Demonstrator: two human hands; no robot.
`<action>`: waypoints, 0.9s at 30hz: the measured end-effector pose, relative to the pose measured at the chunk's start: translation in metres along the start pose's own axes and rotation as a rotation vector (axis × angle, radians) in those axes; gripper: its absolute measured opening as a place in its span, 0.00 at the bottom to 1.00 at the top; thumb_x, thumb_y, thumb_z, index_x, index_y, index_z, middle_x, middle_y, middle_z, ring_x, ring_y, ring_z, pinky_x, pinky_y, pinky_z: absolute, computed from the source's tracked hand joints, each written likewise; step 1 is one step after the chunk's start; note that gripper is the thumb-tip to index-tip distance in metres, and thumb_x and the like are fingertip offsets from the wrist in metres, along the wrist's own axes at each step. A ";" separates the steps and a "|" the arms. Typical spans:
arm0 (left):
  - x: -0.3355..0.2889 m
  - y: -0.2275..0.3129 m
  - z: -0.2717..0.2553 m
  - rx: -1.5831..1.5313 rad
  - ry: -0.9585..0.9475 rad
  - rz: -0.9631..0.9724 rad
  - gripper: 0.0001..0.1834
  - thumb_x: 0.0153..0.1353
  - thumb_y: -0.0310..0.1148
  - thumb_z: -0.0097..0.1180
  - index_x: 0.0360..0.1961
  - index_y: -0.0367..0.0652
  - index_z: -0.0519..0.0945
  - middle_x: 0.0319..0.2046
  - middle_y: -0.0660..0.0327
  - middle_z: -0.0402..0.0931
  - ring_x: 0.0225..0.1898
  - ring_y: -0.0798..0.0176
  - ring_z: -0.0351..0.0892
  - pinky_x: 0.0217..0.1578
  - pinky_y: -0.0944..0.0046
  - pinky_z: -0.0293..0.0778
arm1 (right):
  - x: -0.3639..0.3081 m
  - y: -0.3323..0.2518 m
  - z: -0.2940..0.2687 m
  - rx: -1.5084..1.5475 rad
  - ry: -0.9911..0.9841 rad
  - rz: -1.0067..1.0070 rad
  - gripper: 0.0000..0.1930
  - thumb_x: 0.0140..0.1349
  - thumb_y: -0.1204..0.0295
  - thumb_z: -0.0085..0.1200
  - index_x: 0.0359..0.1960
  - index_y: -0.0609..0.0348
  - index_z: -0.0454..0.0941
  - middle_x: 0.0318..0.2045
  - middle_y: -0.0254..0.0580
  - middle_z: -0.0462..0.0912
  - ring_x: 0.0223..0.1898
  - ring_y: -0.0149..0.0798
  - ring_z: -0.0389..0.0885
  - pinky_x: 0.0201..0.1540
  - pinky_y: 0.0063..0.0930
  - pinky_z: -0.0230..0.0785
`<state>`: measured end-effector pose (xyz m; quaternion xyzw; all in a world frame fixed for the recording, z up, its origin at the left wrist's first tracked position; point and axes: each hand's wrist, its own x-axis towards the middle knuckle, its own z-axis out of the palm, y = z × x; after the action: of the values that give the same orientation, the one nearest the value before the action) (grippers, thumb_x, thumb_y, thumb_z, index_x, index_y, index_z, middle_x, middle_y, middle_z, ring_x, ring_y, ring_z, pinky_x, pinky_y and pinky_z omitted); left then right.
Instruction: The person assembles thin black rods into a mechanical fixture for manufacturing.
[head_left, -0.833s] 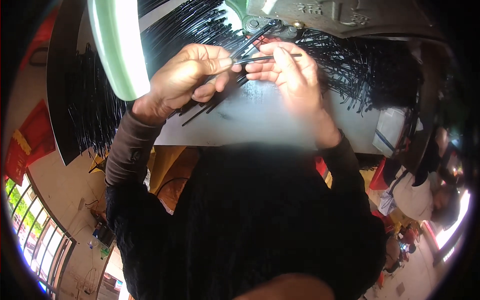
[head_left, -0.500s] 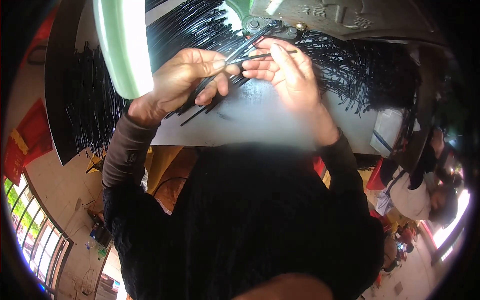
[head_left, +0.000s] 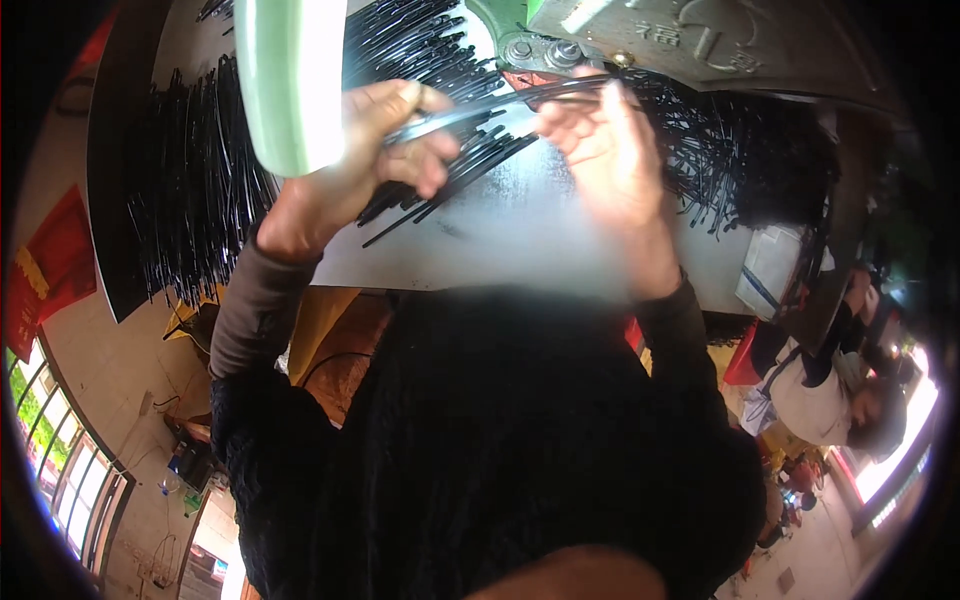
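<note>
A few thin black rods [head_left: 520, 99], blurred by motion, stretch between my two hands above the metal work surface. Their left ends lie across the palm of my left hand [head_left: 385, 145], whose fingers curl loosely about them, thumb raised. At the other end, my right hand [head_left: 615, 160] grips the rods between thumb and forefinger, its other fingers half spread. Under and beyond my left hand lies a pile of black rods [head_left: 410, 45], some slanting toward me. A machine part with bolts [head_left: 540, 50] stands just beyond the rods.
A pale green lamp-like cover [head_left: 290, 90] hangs over my left wrist. More black rods lie in heaps at left [head_left: 190, 190] and right [head_left: 725, 160]. An embossed metal machine body [head_left: 700, 40] stands at the far right. Another person [head_left: 820, 395] is off to the right.
The rods have swung from a steep slant to a flatter line between my hands. My right hand has moved slightly right, and my left thumb and fingers have parted from their pinch.
</note>
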<state>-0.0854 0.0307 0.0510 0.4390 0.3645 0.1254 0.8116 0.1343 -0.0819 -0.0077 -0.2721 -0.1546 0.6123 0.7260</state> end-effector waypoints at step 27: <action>0.057 -0.018 0.048 -0.428 0.165 0.341 0.11 0.69 0.29 0.45 0.40 0.29 0.73 0.42 0.39 0.78 0.43 0.43 0.82 0.48 0.45 0.80 | 0.014 -0.022 -0.008 -0.195 0.176 -0.286 0.14 0.73 0.66 0.40 0.40 0.66 0.71 0.38 0.55 0.82 0.43 0.52 0.83 0.51 0.53 0.77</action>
<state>-0.0135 0.0200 0.0260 0.3009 0.3154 0.3698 0.8205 0.1591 -0.0718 -0.0025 -0.3690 -0.1861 0.4587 0.7867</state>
